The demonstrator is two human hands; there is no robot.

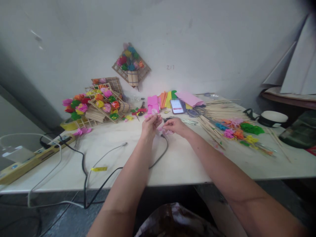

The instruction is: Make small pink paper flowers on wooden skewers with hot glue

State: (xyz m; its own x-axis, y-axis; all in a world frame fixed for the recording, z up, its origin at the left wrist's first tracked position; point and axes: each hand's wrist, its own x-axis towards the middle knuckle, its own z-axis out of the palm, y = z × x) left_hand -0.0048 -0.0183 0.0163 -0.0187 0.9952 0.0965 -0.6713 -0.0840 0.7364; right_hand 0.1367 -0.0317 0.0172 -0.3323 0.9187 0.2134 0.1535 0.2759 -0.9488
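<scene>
Over the middle of the table, my left hand (150,123) is closed with its fingertips pressed together on a pale pink paper petal (154,111), which pokes up above them. My right hand (175,126) is just to the right, in a pinch; what sits between its fingertips is too small to make out. Below the hands, pink paper pieces (169,132) lie on the table, partly hidden. Behind them are a bright pink paper stack (153,104), a phone (177,107) with a lit screen and a pair of scissors (194,112).
Paper flowers on bamboo frames (101,102) are piled at left; another flower frame (132,65) hangs on the wall. Thin bamboo sticks (224,110) and colourful paper flowers (238,133) lie at right. A power strip (37,158) and a black cable (103,182) occupy the front left.
</scene>
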